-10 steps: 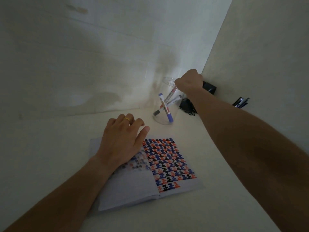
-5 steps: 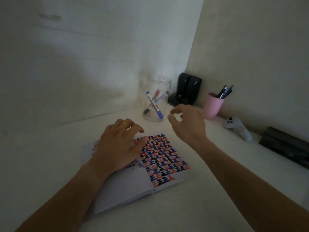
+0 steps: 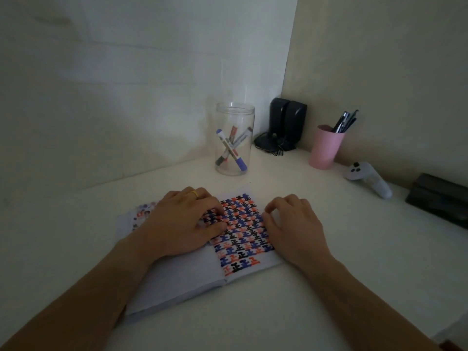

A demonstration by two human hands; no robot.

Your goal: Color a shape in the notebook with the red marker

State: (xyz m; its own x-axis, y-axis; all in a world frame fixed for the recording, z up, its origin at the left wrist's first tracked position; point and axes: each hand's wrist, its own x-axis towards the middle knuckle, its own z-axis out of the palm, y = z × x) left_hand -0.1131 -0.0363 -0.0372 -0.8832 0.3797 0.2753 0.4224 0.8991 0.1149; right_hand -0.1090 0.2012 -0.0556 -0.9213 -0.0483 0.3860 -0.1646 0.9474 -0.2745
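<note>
An open notebook (image 3: 182, 282) lies on the white desk; its right page is filled with red, blue and black shapes. My left hand (image 3: 179, 224), with a gold ring, presses flat on the left page and the spine. My right hand (image 3: 293, 226) rests on the right edge of the patterned page, fingers curled loosely, holding nothing. A clear jar (image 3: 234, 140) stands behind the notebook. Inside it lean the red marker (image 3: 233, 133), a blue marker (image 3: 231, 151) and a grey one, crossed over each other.
A pink cup (image 3: 325, 148) with dark pens stands at the right by the wall. Two black speakers (image 3: 286, 122) fill the corner. A white controller (image 3: 367, 179) and a dark flat box (image 3: 440, 198) lie farther right. Walls close off the back and right.
My right hand left the top of the jar and came down onto the notebook's right edge, holding nothing. The view swung right, bringing the pink cup and controller into sight. My left hand stayed.
</note>
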